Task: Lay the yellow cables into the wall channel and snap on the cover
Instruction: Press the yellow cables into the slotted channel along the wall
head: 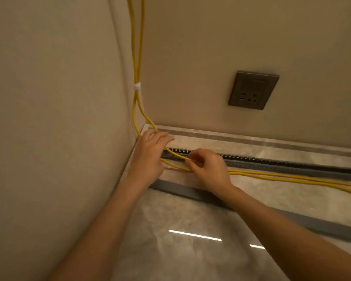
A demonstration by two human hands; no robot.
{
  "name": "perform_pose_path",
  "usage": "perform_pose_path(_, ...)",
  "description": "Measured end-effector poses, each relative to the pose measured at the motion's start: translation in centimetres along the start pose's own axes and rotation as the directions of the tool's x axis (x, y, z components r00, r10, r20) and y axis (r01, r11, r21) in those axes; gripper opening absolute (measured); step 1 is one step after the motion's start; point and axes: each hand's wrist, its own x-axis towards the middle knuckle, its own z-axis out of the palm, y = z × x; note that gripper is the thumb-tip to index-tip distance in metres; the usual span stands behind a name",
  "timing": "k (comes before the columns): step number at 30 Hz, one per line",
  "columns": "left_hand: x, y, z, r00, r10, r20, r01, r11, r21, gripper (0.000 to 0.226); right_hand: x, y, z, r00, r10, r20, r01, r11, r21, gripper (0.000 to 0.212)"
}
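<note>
Fingertips [192, 160] of the right hand [209, 169] pinch the yellow cables [292, 177]. The left hand [150, 157] rests loose-fingered over them at the wall corner. The cables run rightward along the floor edge, just in front of the slotted channel [272, 164], and the right hand is nearer it. The grey cover [190, 192] lies on the floor behind.

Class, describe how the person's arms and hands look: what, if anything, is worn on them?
The left forearm and right forearm are bare to the frame edge: no sleeves show. The left hand and right hand wear no gloves; no watch, bracelet or ring is visible.
</note>
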Motion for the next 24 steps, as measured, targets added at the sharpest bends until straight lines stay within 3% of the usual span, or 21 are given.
perform_pose_path(3, 1.2, -0.9, -1.4, 0.933, 0.131, 0.334, -0.272, 0.865, 0.421, 0.076, 0.0, -0.2, 0.1, 0.991, -0.105, 0.082, 0.121, 0.967, -0.222, 0.034)
perform_pose_path(7, 2.9, -1.6, -2.5, 0.88, 0.093, 0.465, -0.394, 0.69, 0.607, 0.056, 0.0, -0.1, 0.4, 0.977, -0.149, 0.15, 0.196, 0.908, -0.37, 0.045)
perform_pose_path(16, 3.8, -0.9, -3.4, 0.943, -0.085, 0.321, -0.161, 0.73, 0.664, 0.017, -0.1, 1.2, 0.3, 0.97, -0.175, 0.168, 0.234, 0.856, -0.46, 0.026)
perform_pose_path(24, 3.8, -1.5, -4.8, 0.963, -0.116, 0.244, -0.042, 0.829, 0.558, 0.028, -1.1, 3.2, -1.5, 0.974, -0.207, 0.095, 0.228, 0.882, -0.413, 0.034)
